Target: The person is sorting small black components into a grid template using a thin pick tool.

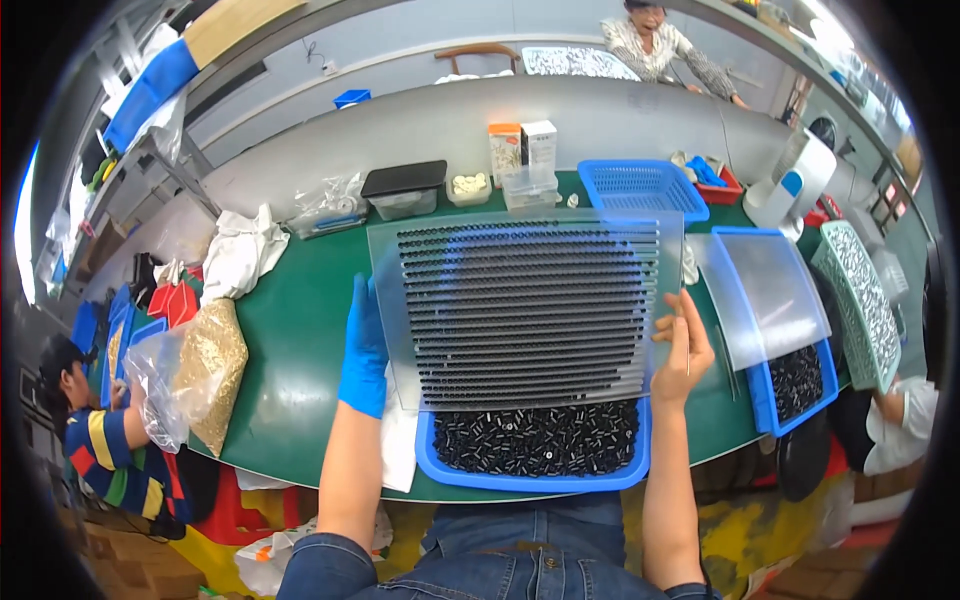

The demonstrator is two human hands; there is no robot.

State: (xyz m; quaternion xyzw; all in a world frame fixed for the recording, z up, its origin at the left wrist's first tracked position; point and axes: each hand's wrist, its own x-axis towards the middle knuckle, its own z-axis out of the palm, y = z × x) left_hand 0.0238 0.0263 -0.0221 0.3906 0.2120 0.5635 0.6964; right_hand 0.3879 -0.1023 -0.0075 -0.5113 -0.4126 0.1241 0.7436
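Plate point(392, 300), clear and lined with rows of black pieces point(525, 310), is held up between both hands, over the near bin point(530, 483). Its right edge is pinched by the bent fingers of the bare right hand point(688, 350); its left edge is met by the gloved left hand point(363, 350), whose fingers are stretched upward, though how they are closed cannot be told.

Nearly all the rows appear to be filled, so the loading of this plate is judged close to complete; whether single gaps are left cannot be made out. Just below the grip, many loose pieces point(540, 445) are contained in the bin, not set in rows. Right of the grip, a second bin point(761, 395) is partly covered by a frosted sheet point(775, 310), with spare pieces point(797, 380) exposed at its near end.
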